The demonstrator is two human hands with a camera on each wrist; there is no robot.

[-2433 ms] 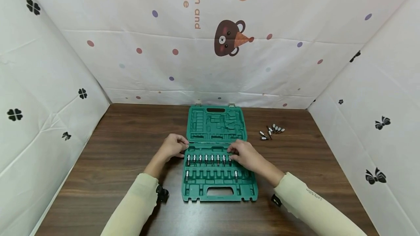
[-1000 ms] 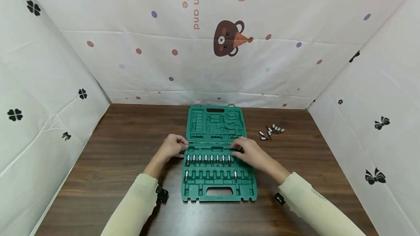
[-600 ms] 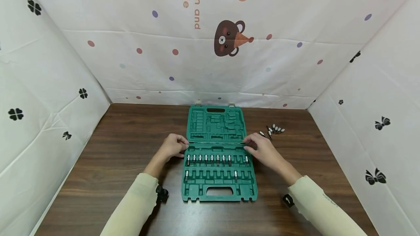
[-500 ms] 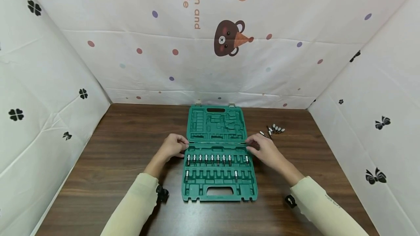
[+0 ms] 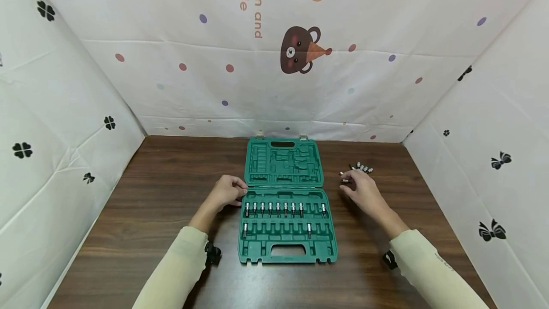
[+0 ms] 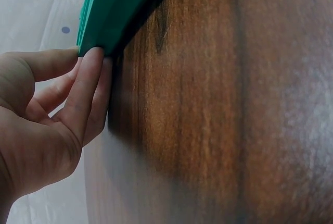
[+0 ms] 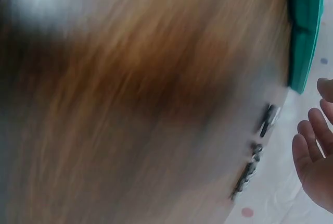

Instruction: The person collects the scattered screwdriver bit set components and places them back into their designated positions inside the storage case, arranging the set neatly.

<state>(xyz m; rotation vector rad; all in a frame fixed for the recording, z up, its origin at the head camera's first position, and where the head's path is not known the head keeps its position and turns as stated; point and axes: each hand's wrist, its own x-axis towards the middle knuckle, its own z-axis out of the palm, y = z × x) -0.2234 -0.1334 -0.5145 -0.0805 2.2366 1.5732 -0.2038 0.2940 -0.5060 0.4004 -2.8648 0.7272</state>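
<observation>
An open green socket case (image 5: 319, 247) lies on the table, its lid (image 5: 296, 160) folded back. My left hand (image 5: 224, 190) pinches the case's left edge near the hinge; the left wrist view shows thumb and fingers on the green corner (image 6: 112, 10). Several bit sockets (image 5: 278, 209) stand in the case's upper row, with one more (image 5: 323, 210) apart at the right and two in the lower row. Over the loose bit sockets (image 5: 364, 168) to the right of the case, my right hand (image 5: 364, 193) holds nothing, fingers spread, partly covering the nearest ones.
Brown wooden table (image 5: 184, 161) with a patterned white cloth (image 5: 193, 89) hanging behind and at both sides. The case's lid reaches close to the back cloth. In the right wrist view, loose bit sockets (image 7: 244, 177) lie near the case's green side.
My right hand has left a bit socket in the upper row's right-hand slot and moved right, off the case, to the loose bit sockets. My left hand has stayed on the case edge.
</observation>
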